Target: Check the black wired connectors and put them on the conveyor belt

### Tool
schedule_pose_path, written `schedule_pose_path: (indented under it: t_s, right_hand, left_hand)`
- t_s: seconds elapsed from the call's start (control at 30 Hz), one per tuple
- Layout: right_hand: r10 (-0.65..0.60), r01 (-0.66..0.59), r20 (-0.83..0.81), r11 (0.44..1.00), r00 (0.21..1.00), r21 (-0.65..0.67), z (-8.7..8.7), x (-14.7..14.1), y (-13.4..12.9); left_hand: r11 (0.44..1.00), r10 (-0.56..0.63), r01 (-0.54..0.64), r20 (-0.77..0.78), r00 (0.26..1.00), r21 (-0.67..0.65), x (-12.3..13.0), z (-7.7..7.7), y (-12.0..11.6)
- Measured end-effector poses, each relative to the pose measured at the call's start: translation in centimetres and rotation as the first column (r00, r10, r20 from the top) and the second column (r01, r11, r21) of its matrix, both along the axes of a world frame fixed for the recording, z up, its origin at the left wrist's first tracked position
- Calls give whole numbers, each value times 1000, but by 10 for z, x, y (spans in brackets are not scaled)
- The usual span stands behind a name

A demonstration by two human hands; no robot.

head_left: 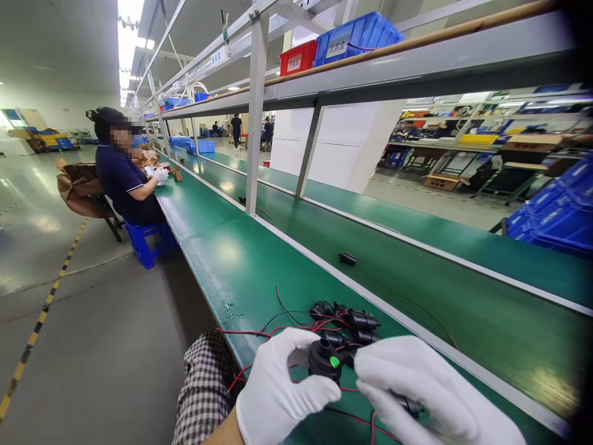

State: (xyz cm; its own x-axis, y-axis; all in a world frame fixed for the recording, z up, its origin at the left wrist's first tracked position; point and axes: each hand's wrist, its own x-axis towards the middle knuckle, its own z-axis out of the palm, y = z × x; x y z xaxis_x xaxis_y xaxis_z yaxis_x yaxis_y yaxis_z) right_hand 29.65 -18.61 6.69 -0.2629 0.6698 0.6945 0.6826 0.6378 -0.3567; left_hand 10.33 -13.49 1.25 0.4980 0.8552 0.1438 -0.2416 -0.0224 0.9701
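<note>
My left hand, in a white glove, grips a small black pump between thumb and fingers. The pump has a round body, a short spout on top and a green mark on its side. Close to its right is my gloved right hand, fingers curled and thumb near the fingertips. A dark cylindrical part shows between thumb and fingers; whether it is held or lies behind is unclear. Several similar black parts with red and black wires lie just beyond my hands on the green bench.
A metal rail and upright post separate the bench from a green conveyor strip, where a single black part lies. Red and blue bins stand on the overhead shelf. A co-worker in white gloves sits farther down the bench.
</note>
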Motion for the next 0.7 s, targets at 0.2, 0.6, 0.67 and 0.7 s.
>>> schedule_pose_path:
  t_s: [0.2,0.6,0.67,0.7]
  right_hand:
    - [-10,3,186,999,982,35,2,-11,4]
    - [13,-21,-24,930,1000,-366,-26,-19,17]
    - [-30,-11,-86,897,996,-442,-27,-20,19]
    - [-36,-33,-134,875,990,-483,-27,-20,20]
  left_hand:
    - [997,-4,7,-41,999,72,1,-1,-3]
    - [939,-146,184,147,978,-292,7,-1,3]
    - [960,-92,116,103,990,-256,8,1,4]
    - [965,-73,97,104,992,-245,10,2,4]
